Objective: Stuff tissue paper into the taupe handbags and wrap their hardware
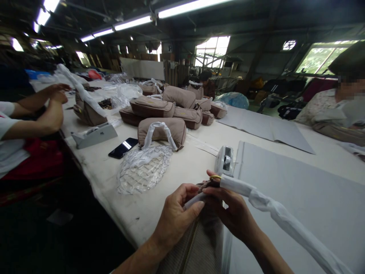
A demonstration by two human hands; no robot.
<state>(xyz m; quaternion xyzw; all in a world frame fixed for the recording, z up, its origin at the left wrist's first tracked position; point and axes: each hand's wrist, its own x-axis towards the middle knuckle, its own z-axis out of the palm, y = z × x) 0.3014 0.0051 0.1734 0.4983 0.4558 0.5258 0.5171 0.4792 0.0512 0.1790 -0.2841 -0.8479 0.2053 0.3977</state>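
Note:
A taupe handbag (196, 243) with a zipper along its top lies close in front of me at the table's edge. My left hand (178, 213) is closed, its thumb and fingers pinching a white wrapped strip (195, 199) at the bag's far end. My right hand (235, 209) is closed on the same end of the bag, beside a gold ring (215, 177). From that ring a strap wrapped in white paper (273, 207) runs over my right forearm to the lower right. My fingers partly hide the bag's end.
Several taupe bags (179, 97) are piled mid-table. Nearer are a bag with a wrapped handle (162, 129), a black phone (123, 147), a netted plastic bundle (144, 169), a white device (225, 160) and grey sheets (296, 190). Co-workers sit at left (37, 118) and right (322, 102).

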